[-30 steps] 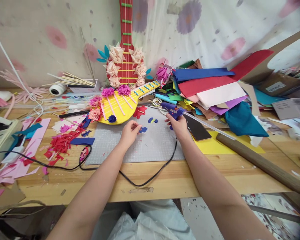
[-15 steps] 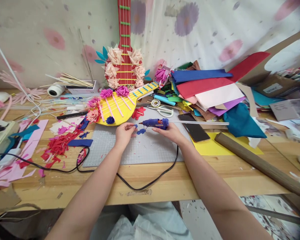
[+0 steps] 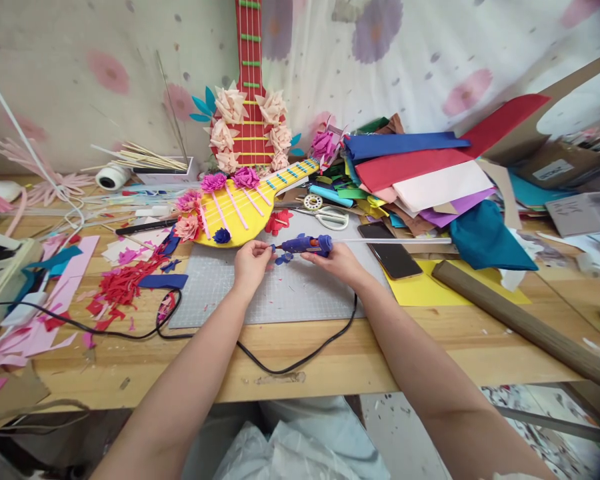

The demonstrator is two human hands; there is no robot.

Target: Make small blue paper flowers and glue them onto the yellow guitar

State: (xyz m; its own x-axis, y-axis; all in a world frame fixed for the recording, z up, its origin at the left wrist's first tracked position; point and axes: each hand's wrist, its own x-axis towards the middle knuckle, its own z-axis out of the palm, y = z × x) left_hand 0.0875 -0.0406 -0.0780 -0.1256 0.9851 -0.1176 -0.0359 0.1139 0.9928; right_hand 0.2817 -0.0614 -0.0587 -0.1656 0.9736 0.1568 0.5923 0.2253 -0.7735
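My right hand (image 3: 336, 262) grips a blue glue gun (image 3: 305, 245), held level with its nozzle pointing left and a clear glue stick trailing right. My left hand (image 3: 251, 261) pinches a small blue paper petal (image 3: 273, 249) right at the nozzle tip. Another blue petal (image 3: 281, 259) lies just below on the grey cutting mat (image 3: 280, 300). Behind the hands lies a yellow paper guitar (image 3: 240, 210) trimmed with pink and blue flowers.
A red paper guitar (image 3: 250, 93) leans on the wall. Coloured paper sheets (image 3: 420, 180) pile at right, with a phone (image 3: 387, 250), scissors (image 3: 327, 217) and a brown roll (image 3: 520, 323). Red scraps (image 3: 123, 287) and the black cord (image 3: 260, 360) lie left and front.
My right hand lifted the glue gun from the mat's far edge and swung it level toward the left. My left hand picked up a blue petal and brought it to the nozzle.
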